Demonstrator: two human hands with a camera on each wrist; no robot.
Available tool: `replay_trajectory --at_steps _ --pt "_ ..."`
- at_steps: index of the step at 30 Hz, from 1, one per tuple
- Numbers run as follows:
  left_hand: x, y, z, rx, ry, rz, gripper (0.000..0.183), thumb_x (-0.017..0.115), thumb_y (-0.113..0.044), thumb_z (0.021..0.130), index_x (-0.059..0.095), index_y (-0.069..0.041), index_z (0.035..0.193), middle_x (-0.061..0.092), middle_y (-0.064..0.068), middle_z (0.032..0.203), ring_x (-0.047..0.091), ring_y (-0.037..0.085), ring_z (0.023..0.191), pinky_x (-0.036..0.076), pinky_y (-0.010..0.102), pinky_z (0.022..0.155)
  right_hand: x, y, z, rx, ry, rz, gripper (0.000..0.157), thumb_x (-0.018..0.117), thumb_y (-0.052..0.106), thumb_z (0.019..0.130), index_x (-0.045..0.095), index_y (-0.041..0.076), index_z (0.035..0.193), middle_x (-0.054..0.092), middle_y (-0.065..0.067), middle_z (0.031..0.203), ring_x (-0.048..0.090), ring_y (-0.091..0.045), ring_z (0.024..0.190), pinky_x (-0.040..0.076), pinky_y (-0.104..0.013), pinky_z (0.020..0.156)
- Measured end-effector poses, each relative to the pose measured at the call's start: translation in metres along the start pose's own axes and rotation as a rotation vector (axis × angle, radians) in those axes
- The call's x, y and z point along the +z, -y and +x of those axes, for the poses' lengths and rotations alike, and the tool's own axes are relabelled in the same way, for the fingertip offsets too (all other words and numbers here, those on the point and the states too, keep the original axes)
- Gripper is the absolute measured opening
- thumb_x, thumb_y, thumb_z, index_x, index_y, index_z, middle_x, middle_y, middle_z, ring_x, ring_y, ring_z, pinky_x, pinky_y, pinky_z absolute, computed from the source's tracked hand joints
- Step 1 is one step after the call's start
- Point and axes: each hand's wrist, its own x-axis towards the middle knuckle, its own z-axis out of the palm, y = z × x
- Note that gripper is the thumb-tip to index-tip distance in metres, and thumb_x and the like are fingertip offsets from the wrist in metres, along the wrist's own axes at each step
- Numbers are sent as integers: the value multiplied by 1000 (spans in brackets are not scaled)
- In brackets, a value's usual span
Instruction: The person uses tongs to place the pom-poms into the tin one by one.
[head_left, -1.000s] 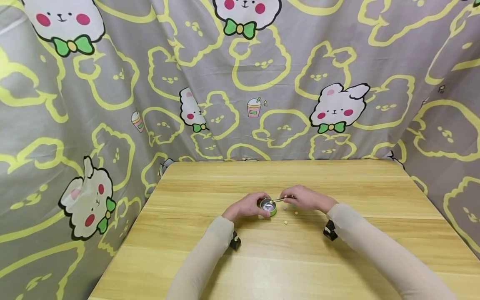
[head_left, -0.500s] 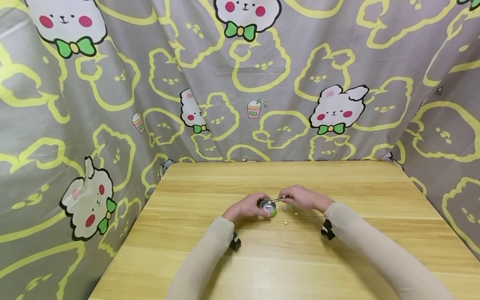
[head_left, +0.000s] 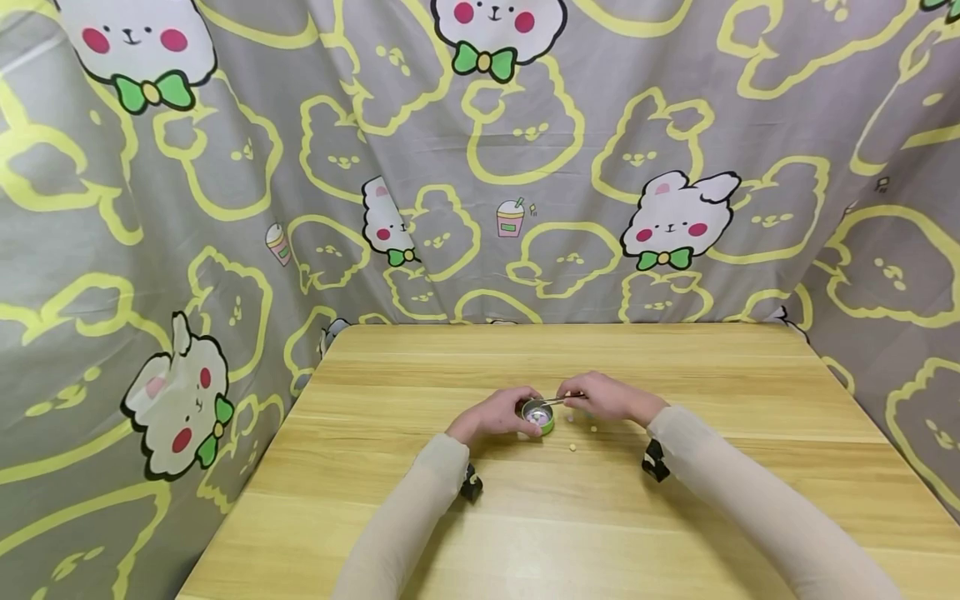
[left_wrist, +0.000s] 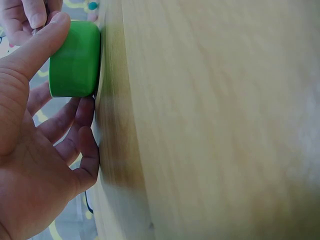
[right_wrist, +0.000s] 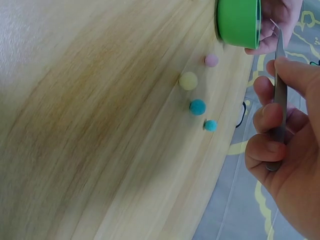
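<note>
My left hand (head_left: 498, 412) holds a small round green tin (left_wrist: 75, 60) on the table, thumb on the near side and fingers round the far side. The tin's open top shows a silvery inside with small pale bits at the bottom. Metal tweezers (right_wrist: 281, 97) are pinched in my right hand (head_left: 607, 396), their tips over the tin's opening with no ball visible between them. On the table by the tin lie small fuzzy balls: a pink ball (right_wrist: 211, 60), a pale yellow ball (right_wrist: 188, 81), a teal ball (right_wrist: 198, 107) and a smaller turquoise ball (right_wrist: 210, 125).
The wooden table (head_left: 480, 517) carries the tin and balls. A grey curtain (head_left: 450, 275) with cartoon animals hangs behind the table and along both sides. A black wrist camera mount (head_left: 656, 461) sits under the right wrist, close over the tabletop.
A pale yellow ball held in the tweezer tips moved left over the tin, and it has since left the tips. The right hand shifted slightly left; the left hand kept its hold on the tin.
</note>
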Motion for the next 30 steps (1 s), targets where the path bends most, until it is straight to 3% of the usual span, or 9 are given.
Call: replay_trajectory --at_steps 17,30 --pt "1 2 2 -21 8 5 52 79 -33 78 56 -16 121 60 -5 103 55 8 92 43 25 82 -3 -2 -6 73 2 20 17 53 15 97 67 12 106 66 1 101 60 -13 91 48 -35 77" --pt "2 1 1 -33 9 -16 51 79 -31 78 55 -18 122 60 -5 105 55 8 94 43 25 83 -6 -6 -23 42 -23 41 14 54 13 97 67 10 102 67 -4 96 57 -8 81 46 -33 71"
